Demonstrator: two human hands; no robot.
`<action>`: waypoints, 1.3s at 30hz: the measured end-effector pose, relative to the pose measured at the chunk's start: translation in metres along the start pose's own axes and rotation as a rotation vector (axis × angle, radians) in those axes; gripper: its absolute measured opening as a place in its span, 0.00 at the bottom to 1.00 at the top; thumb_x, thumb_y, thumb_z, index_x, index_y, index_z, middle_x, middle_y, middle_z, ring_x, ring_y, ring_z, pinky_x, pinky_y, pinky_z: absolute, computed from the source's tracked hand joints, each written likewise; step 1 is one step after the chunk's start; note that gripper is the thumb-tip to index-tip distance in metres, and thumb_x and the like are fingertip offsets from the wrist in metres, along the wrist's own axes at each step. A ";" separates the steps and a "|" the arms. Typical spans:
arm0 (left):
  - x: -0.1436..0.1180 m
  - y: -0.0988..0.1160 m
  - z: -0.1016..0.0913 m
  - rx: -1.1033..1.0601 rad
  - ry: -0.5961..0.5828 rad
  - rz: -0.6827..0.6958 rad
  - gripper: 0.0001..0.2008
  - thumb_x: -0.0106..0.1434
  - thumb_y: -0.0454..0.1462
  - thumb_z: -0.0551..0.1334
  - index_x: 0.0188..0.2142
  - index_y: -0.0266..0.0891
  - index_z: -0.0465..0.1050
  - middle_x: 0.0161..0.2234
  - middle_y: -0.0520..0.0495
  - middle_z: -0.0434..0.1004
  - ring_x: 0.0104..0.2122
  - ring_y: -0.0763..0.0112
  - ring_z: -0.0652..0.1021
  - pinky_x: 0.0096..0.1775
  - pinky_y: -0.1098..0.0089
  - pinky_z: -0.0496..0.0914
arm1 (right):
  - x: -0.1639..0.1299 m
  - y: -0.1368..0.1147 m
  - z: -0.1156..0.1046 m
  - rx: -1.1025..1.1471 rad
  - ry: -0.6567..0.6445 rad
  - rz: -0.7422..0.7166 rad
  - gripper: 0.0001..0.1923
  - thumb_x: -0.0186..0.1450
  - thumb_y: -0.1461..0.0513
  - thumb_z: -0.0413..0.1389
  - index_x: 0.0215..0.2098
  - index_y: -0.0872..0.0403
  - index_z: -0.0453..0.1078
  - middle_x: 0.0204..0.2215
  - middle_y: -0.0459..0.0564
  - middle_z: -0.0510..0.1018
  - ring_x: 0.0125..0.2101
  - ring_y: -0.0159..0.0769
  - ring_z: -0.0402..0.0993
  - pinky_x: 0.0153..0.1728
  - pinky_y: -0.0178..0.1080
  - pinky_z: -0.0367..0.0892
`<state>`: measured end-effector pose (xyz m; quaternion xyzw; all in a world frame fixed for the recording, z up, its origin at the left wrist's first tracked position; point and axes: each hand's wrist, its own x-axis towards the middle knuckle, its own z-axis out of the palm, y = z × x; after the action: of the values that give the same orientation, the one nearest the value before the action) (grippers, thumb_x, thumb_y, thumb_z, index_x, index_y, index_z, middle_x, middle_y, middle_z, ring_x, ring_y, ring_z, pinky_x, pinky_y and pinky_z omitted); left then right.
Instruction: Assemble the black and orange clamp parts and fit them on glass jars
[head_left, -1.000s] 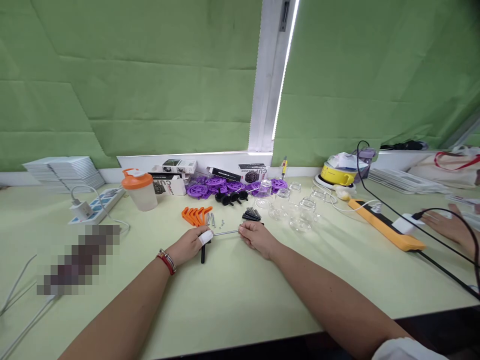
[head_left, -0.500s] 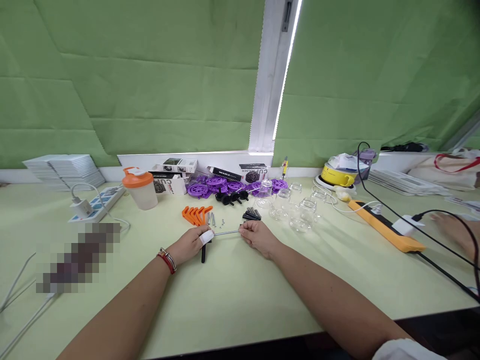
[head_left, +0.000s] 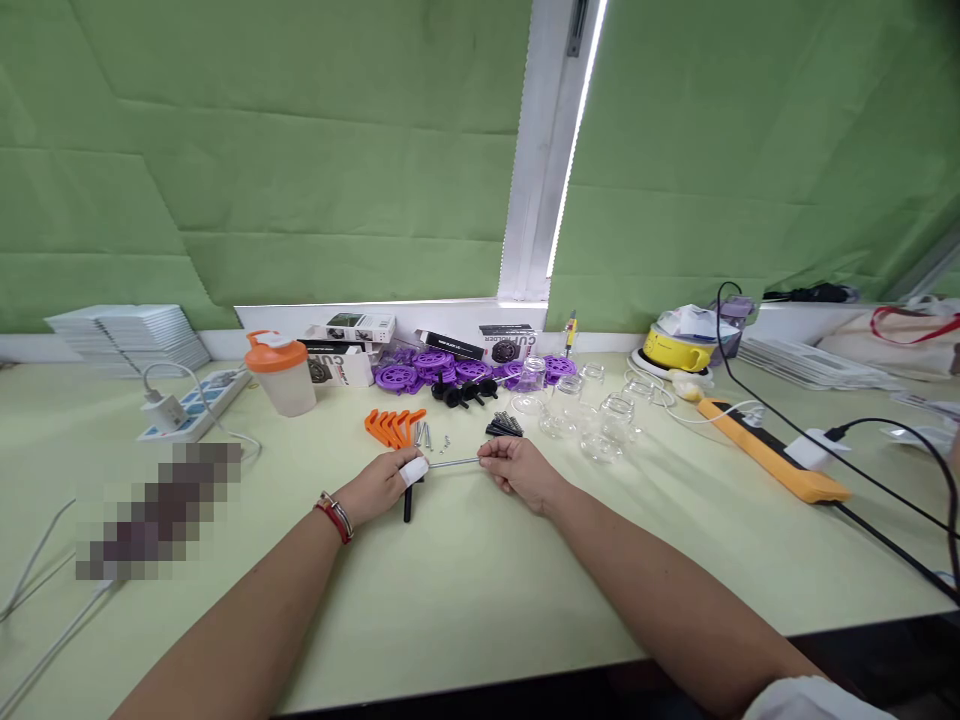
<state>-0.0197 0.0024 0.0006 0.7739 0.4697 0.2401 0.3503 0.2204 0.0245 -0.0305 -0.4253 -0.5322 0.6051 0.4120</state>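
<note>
A thin metal rod (head_left: 455,462) runs level between my two hands, just above the table. My left hand (head_left: 381,484), with white tape on its thumb, is closed on a black plastic part (head_left: 407,503) whose straight bar sticks out below the fingers; the rod's left end disappears there, and how they join is hidden. The fingertips of my right hand (head_left: 519,470) pinch the rod's other end. Just beyond lie orange arms (head_left: 390,428), loose silver screws (head_left: 422,435) and a small pile of black pieces with metal ends (head_left: 504,426).
Purple wheel-like discs (head_left: 397,378) and black knobs (head_left: 454,396) lie behind, before open cartons (head_left: 341,368). Clear glass cups (head_left: 602,440) stand to the right, near an orange power strip (head_left: 772,455). A shaker bottle (head_left: 281,375) and white power strip (head_left: 199,405) are left.
My hands hold nearly the same pose, the rod still between them. At the right edge, another person's hand and forearm have mostly drawn out of view.
</note>
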 end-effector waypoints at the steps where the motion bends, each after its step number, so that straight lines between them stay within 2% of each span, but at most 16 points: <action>1: 0.000 0.000 0.000 0.002 0.000 -0.001 0.20 0.62 0.53 0.49 0.30 0.39 0.63 0.19 0.56 0.55 0.22 0.74 0.60 0.25 0.72 0.56 | 0.000 0.000 0.000 0.003 0.003 0.000 0.13 0.50 0.60 0.62 0.32 0.56 0.67 0.17 0.39 0.65 0.15 0.22 0.55 0.14 0.29 0.49; 9: 0.000 0.000 0.000 0.024 0.022 0.035 0.20 0.62 0.52 0.48 0.29 0.39 0.64 0.23 0.54 0.58 0.25 0.73 0.61 0.27 0.72 0.58 | 0.000 -0.001 0.001 0.009 -0.002 0.025 0.14 0.50 0.57 0.62 0.29 0.57 0.67 0.17 0.40 0.65 0.15 0.21 0.53 0.14 0.29 0.47; 16: 0.000 -0.001 0.001 0.014 0.025 0.005 0.20 0.62 0.53 0.48 0.30 0.39 0.64 0.20 0.55 0.56 0.22 0.74 0.59 0.24 0.73 0.56 | -0.005 -0.010 0.006 -0.035 0.005 0.049 0.16 0.52 0.53 0.60 0.24 0.56 0.64 0.13 0.39 0.62 0.14 0.22 0.50 0.15 0.30 0.44; 22: 0.001 -0.003 0.002 0.018 0.017 0.020 0.20 0.63 0.52 0.47 0.29 0.39 0.63 0.21 0.55 0.56 0.23 0.74 0.59 0.25 0.73 0.57 | -0.007 -0.013 0.009 -0.048 0.006 0.060 0.15 0.54 0.52 0.59 0.25 0.56 0.65 0.14 0.39 0.62 0.15 0.22 0.49 0.17 0.31 0.43; 28: 0.001 -0.004 0.001 0.035 0.016 0.026 0.20 0.62 0.52 0.48 0.30 0.38 0.64 0.23 0.54 0.57 0.25 0.73 0.60 0.27 0.73 0.58 | -0.006 -0.012 0.010 -0.113 0.008 0.040 0.16 0.56 0.51 0.57 0.23 0.56 0.65 0.14 0.40 0.59 0.16 0.24 0.49 0.18 0.32 0.44; 33: 0.000 -0.002 0.001 0.020 0.030 0.007 0.20 0.62 0.52 0.48 0.29 0.39 0.64 0.21 0.54 0.57 0.23 0.73 0.60 0.26 0.72 0.57 | -0.001 -0.002 0.009 -0.154 -0.024 -0.020 0.17 0.58 0.51 0.54 0.22 0.55 0.62 0.16 0.40 0.60 0.17 0.25 0.50 0.19 0.32 0.46; 39: 0.000 -0.007 0.002 -0.014 0.044 -0.016 0.18 0.61 0.52 0.51 0.36 0.40 0.65 0.23 0.55 0.59 0.24 0.73 0.62 0.27 0.73 0.59 | 0.001 0.000 0.009 -0.087 0.003 0.014 0.16 0.58 0.51 0.55 0.23 0.54 0.60 0.17 0.40 0.59 0.17 0.24 0.50 0.20 0.32 0.47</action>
<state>-0.0221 0.0038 -0.0057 0.7622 0.4819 0.2576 0.3472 0.2113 0.0223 -0.0299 -0.4472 -0.5544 0.5838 0.3897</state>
